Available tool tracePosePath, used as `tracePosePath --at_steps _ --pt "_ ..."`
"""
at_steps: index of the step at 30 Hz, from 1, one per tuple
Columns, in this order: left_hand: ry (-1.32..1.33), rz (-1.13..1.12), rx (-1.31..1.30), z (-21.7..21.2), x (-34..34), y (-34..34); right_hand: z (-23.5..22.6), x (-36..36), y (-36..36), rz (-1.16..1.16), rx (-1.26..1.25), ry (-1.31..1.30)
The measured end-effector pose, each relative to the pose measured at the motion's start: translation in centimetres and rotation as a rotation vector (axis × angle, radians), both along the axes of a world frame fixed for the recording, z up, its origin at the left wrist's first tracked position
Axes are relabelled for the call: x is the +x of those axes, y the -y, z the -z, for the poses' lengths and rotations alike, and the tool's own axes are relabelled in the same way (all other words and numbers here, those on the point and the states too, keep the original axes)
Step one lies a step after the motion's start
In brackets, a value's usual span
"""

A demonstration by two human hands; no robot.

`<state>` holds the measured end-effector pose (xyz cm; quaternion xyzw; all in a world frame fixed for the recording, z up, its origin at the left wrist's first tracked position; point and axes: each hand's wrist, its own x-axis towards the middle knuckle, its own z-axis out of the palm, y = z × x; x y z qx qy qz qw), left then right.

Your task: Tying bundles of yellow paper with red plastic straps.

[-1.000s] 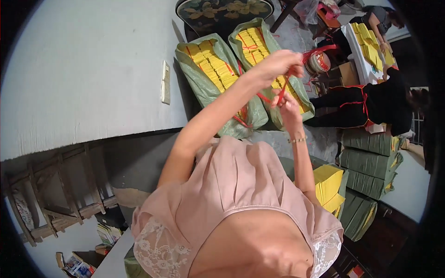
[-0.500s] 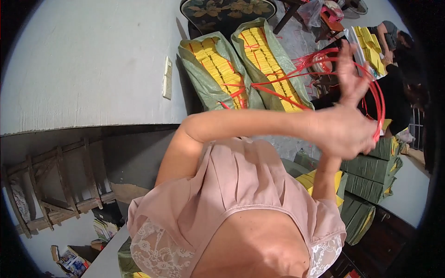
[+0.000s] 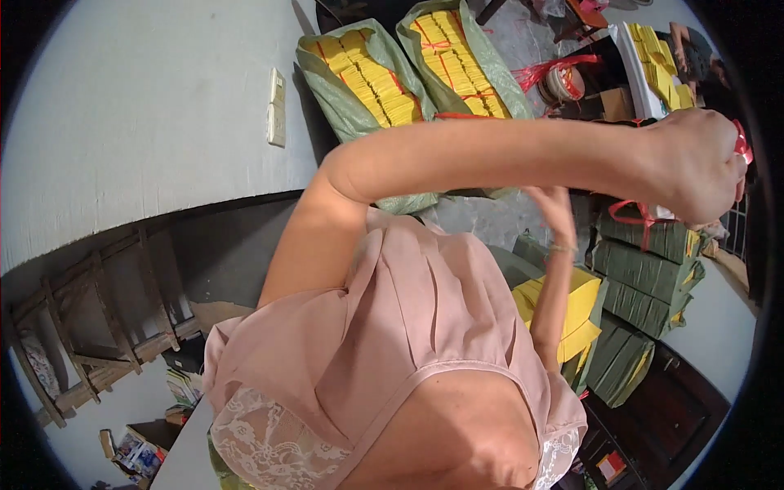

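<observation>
The left hand was fisted around red plastic string at three o'clock. The string reached toward a green-wrapped bundle just below at five o'clock. The right hand, blurred, hovered nearer centre; its grip was unclear.

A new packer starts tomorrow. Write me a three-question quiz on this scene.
1. True or false: the left hand is closed around red string.
2. What colour are the paper stacks lying in the two green sacks on the floor? A blue, B yellow, C white.
3. Fill in: the top one of the green bundles piled at the right is tied with ___ string.
Key: 1 true; 2 B; 3 red.
</observation>
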<state>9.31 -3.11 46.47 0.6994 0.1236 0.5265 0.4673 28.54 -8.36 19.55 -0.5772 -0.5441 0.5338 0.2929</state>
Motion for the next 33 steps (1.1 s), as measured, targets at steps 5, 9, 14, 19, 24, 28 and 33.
tracePosePath --at_steps 5,9,14,19,24,28,33 --pt "-0.035 0.177 -0.136 0.3 10.3 -3.9 10.5 -9.9 -3.7 0.054 0.978 0.111" --pt "-0.073 0.33 -0.247 1.9 7.8 -6.9 11.8 -13.8 -7.9 0.321 0.621 -0.219" --pt "0.306 0.943 -0.604 11.1 4.8 -13.6 11.3 -14.9 -11.0 0.675 0.103 -0.617" --pt "-0.607 -0.518 -0.136 27.3 -14.5 -11.3 8.2 -16.9 -10.9 0.518 -0.232 -0.9" --pt "-1.343 -0.355 -0.194 39.6 -20.1 -4.8 9.5 -16.8 -11.8 0.49 -0.317 -0.317" --pt "-1.38 -0.297 -0.127 40.8 -20.4 -5.3 13.4 -15.0 -12.4 0.033 0.241 0.619" --pt "-1.449 -0.115 -0.066 40.7 -20.8 -5.1 13.6 -15.9 -12.6 -0.267 -0.073 0.912"
